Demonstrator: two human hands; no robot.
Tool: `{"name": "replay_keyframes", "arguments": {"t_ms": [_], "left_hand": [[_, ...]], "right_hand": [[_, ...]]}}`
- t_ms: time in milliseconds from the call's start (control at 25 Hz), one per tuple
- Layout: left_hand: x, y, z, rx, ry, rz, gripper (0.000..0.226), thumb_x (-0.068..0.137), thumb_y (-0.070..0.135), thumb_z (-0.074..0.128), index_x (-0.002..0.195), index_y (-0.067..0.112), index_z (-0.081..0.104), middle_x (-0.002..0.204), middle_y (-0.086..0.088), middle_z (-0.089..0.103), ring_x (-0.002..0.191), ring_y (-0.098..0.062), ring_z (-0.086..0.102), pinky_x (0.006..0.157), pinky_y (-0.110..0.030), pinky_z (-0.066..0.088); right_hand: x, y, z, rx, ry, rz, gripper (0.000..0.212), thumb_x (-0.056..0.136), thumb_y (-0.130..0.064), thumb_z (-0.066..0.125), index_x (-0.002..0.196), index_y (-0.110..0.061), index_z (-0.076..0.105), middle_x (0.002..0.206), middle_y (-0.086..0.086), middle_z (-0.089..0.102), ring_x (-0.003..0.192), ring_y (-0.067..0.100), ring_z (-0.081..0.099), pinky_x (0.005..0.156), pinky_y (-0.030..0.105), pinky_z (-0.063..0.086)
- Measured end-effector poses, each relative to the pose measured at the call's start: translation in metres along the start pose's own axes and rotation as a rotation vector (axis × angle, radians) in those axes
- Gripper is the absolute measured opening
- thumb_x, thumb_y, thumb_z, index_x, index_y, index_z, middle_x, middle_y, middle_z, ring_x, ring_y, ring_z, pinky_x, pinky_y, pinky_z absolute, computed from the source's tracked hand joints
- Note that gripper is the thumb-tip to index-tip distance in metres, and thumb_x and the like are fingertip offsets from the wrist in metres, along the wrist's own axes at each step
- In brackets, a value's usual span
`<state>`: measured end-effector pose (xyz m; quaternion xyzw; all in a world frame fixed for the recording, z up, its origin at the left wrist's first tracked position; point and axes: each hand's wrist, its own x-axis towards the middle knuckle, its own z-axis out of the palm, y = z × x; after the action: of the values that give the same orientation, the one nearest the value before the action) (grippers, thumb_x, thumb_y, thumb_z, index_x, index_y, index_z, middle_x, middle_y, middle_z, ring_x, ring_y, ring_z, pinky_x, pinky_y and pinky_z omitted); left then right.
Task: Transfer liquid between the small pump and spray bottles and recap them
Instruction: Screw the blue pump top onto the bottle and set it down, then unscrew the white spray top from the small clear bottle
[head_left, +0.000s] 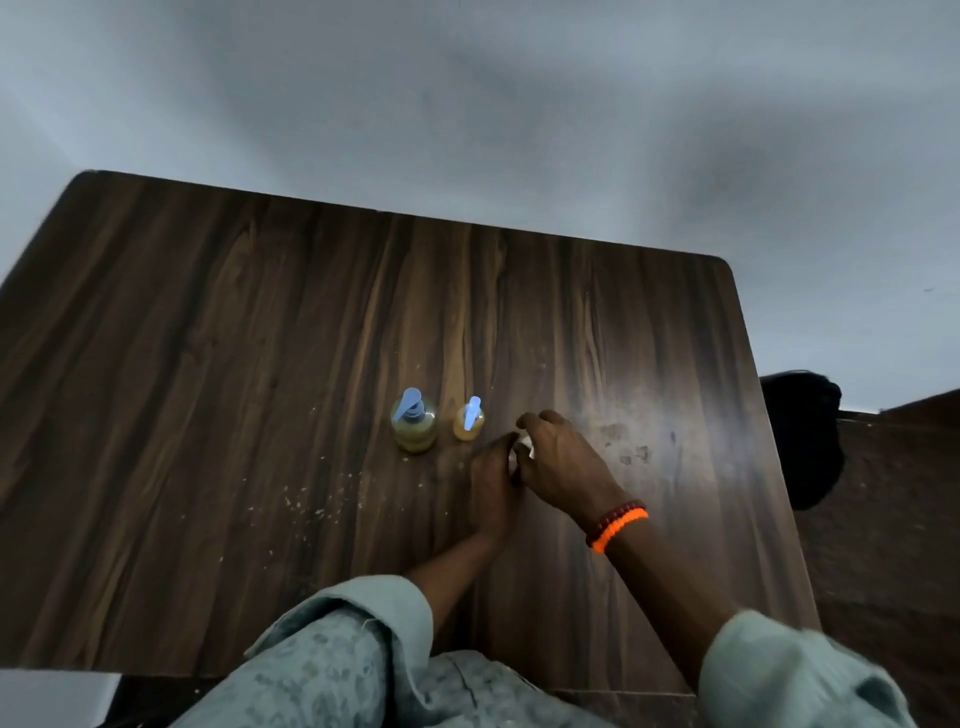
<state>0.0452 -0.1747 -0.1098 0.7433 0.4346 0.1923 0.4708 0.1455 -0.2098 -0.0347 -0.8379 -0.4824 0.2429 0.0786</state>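
Observation:
Two small bottles of yellowish liquid stand upright on the dark wooden table (208, 364). The larger pump bottle (414, 423) has a blue pump head; the smaller bottle (468, 422) to its right has a pale blue top. Just right of them, my left hand (493, 480) and my right hand (563, 460) close together around a small white object (522, 448), mostly hidden between the fingers. I cannot tell what that object is. My right wrist wears red and orange bead bracelets.
Pale crumbs or specks lie on the table in front of the bottles, and smudges mark the wood to the right of my hands. A dark object (802, 436) sits beyond the table's right edge. The grey wall rises behind.

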Motion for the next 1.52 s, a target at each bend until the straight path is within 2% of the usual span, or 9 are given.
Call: {"name": "replay_keyframes", "arguments": {"t_ms": [160, 400, 520, 640, 760, 960, 1240, 1400, 1520], "left_hand": [[-0.036, 0.0, -0.021, -0.029, 0.035, 0.068, 0.014, 0.092, 0.012, 0.067, 0.101, 0.008, 0.076, 0.089, -0.008, 0.078, 0.083, -0.019, 0.074, 0.074, -0.032, 0.057], [-0.078, 0.001, -0.058, -0.149, -0.015, -0.026, 0.038, 0.084, 0.049, 0.063, 0.096, 0.017, 0.078, 0.084, 0.0, 0.079, 0.077, -0.013, 0.075, 0.066, -0.043, 0.058], [-0.093, -0.008, -0.078, -0.243, -0.034, -0.054, 0.015, 0.086, 0.026, 0.076, 0.101, 0.026, 0.077, 0.089, 0.009, 0.079, 0.087, -0.004, 0.075, 0.077, -0.042, 0.061], [-0.107, -0.026, -0.101, -0.256, -0.088, -0.046, 0.022, 0.09, 0.01, 0.077, 0.107, 0.023, 0.078, 0.09, 0.017, 0.079, 0.091, 0.003, 0.075, 0.077, -0.025, 0.061], [-0.119, -0.03, -0.126, -0.264, -0.108, 0.003, 0.019, 0.09, 0.017, 0.078, 0.108, 0.023, 0.08, 0.091, 0.01, 0.081, 0.089, -0.005, 0.076, 0.076, -0.027, 0.061], [-0.12, -0.035, -0.167, -0.261, -0.135, 0.028, 0.02, 0.09, 0.025, 0.079, 0.105, 0.012, 0.079, 0.093, -0.007, 0.08, 0.092, -0.023, 0.077, 0.083, -0.047, 0.062], [-0.121, -0.036, -0.204, -0.153, -0.103, 0.11, 0.019, 0.091, 0.037, 0.076, 0.103, 0.023, 0.082, 0.086, 0.007, 0.081, 0.08, -0.004, 0.077, 0.071, -0.035, 0.063], [-0.126, -0.037, -0.213, -0.112, -0.174, 0.118, 0.046, 0.085, 0.064, 0.067, 0.094, 0.021, 0.081, 0.079, -0.004, 0.078, 0.073, -0.019, 0.075, 0.069, -0.047, 0.059], [-0.129, -0.047, -0.218, -0.114, -0.22, 0.097, 0.025, 0.089, 0.045, 0.075, 0.09, 0.02, 0.078, 0.076, -0.006, 0.076, 0.073, -0.021, 0.074, 0.07, -0.047, 0.06]], "right_hand": [[-0.044, -0.007, 0.016, 0.245, 0.279, 0.16, 0.038, 0.095, -0.037, 0.074, 0.117, -0.008, 0.066, 0.108, 0.01, 0.067, 0.094, 0.025, 0.067, 0.076, 0.031, 0.055], [-0.082, -0.039, 0.024, 0.477, 0.418, 0.221, 0.033, 0.08, -0.035, 0.091, 0.078, -0.009, 0.071, 0.065, -0.009, 0.061, 0.06, 0.002, 0.057, 0.056, 0.014, 0.046], [-0.09, -0.057, 0.02, 0.41, 0.283, 0.106, 0.03, 0.087, -0.034, 0.084, 0.083, -0.006, 0.073, 0.076, 0.006, 0.072, 0.07, 0.02, 0.067, 0.065, 0.039, 0.055], [-0.1, -0.07, 0.02, 0.406, 0.142, -0.039, 0.017, 0.091, -0.023, 0.081, 0.092, -0.006, 0.077, 0.092, 0.008, 0.075, 0.081, 0.013, 0.068, 0.072, 0.026, 0.054], [-0.11, -0.084, 0.02, 0.505, 0.089, -0.137, 0.009, 0.09, -0.011, 0.081, 0.096, -0.011, 0.075, 0.098, 0.005, 0.072, 0.081, -0.007, 0.064, 0.071, 0.005, 0.046], [-0.115, -0.111, 0.029, 0.83, 0.089, -0.115, 0.065, 0.089, -0.006, 0.082, 0.143, -0.025, 0.051, 0.106, -0.004, 0.078, 0.091, 0.0, 0.074, 0.07, 0.015, 0.059], [-0.122, -0.148, 0.053, 0.989, 0.215, -0.073, 0.07, 0.086, -0.014, 0.086, 0.137, -0.047, 0.05, 0.106, -0.003, 0.079, 0.1, 0.003, 0.074, 0.078, 0.017, 0.061], [-0.127, -0.162, 0.074, 1.029, 0.388, 0.088, 0.059, 0.082, -0.015, 0.09, 0.128, -0.038, 0.061, 0.091, 0.004, 0.077, 0.088, 0.013, 0.077, 0.073, 0.019, 0.062], [-0.128, -0.158, 0.071, 1.059, 0.234, 0.033, 0.058, 0.088, -0.008, 0.084, 0.137, -0.027, 0.062, 0.094, 0.009, 0.08, 0.09, 0.023, 0.079, 0.078, 0.03, 0.065]]}}
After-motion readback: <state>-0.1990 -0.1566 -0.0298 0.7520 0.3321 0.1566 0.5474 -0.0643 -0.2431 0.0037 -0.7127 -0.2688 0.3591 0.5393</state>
